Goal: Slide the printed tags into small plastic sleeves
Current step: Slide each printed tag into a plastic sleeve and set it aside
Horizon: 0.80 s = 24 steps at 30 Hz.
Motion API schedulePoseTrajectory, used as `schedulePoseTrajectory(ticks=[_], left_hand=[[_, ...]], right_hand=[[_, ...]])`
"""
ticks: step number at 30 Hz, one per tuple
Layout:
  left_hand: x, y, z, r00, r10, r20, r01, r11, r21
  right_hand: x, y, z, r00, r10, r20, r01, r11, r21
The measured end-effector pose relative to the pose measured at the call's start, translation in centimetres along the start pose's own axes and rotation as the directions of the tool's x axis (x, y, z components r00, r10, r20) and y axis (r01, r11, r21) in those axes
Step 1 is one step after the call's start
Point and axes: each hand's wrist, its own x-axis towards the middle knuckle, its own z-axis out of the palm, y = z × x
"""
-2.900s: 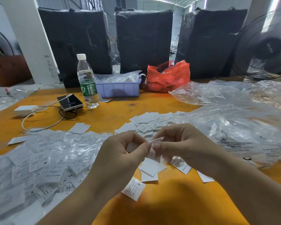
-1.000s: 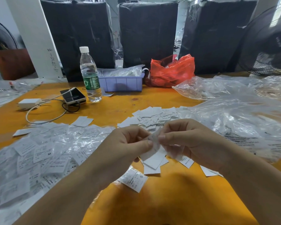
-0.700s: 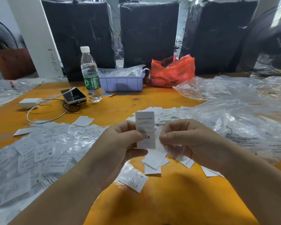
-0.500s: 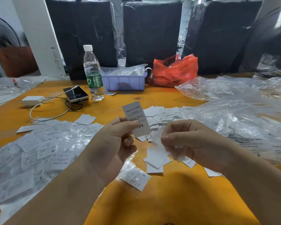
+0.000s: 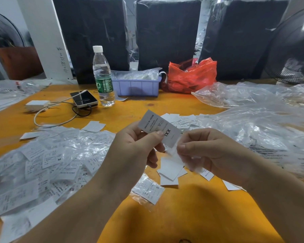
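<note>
My left hand (image 5: 133,151) pinches a white printed tag (image 5: 154,126) marked XXL between thumb and fingers, tilted, above the yellow table (image 5: 191,216). My right hand (image 5: 211,153) pinches a small clear plastic sleeve (image 5: 174,152) at its top; the tag's lower corner touches the sleeve's mouth. Loose white tags (image 5: 168,171) lie under the hands. A heap of sleeved tags (image 5: 47,160) covers the table on the left. One sleeved tag (image 5: 147,189) marked S lies near my left wrist.
More loose tags (image 5: 181,120) lie behind the hands. Clear plastic bags (image 5: 263,127) fill the right side. At the back stand a water bottle (image 5: 103,76), a phone (image 5: 83,99) with cable, a purple tray (image 5: 137,86) and a red bag (image 5: 191,76).
My left hand drew one tag out from between the hands, raised it, then tilted it down until its corner met the sleeve in my right hand.
</note>
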Motion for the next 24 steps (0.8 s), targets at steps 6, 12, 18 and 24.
schedulePoseTrajectory(ticks=[6, 12, 18, 24], left_hand=[[-0.04, -0.15, 0.21, 0.999, -0.040, 0.004, 0.040, 0.996, -0.075], [0.31, -0.03, -0.31, 0.998, -0.057, -0.038, 0.049, 0.979, -0.199], [0.31, -0.33, -0.20, 0.998, -0.052, 0.030, 0.056, 0.984, -0.168], [0.27, -0.53, -0.07, 0.997, -0.046, 0.059, 0.052, 0.992, -0.113]], right_hand=[[0.06, 0.11, -0.09, 1.000, -0.008, -0.015, 0.008, 1.000, -0.017], [0.07, 0.04, -0.31, 0.999, -0.020, -0.033, 0.019, 0.999, -0.028], [0.10, 0.07, -0.23, 0.999, -0.024, -0.023, 0.024, 1.000, -0.018], [0.19, 0.16, -0.09, 0.998, -0.014, -0.062, 0.016, 1.000, 0.024]])
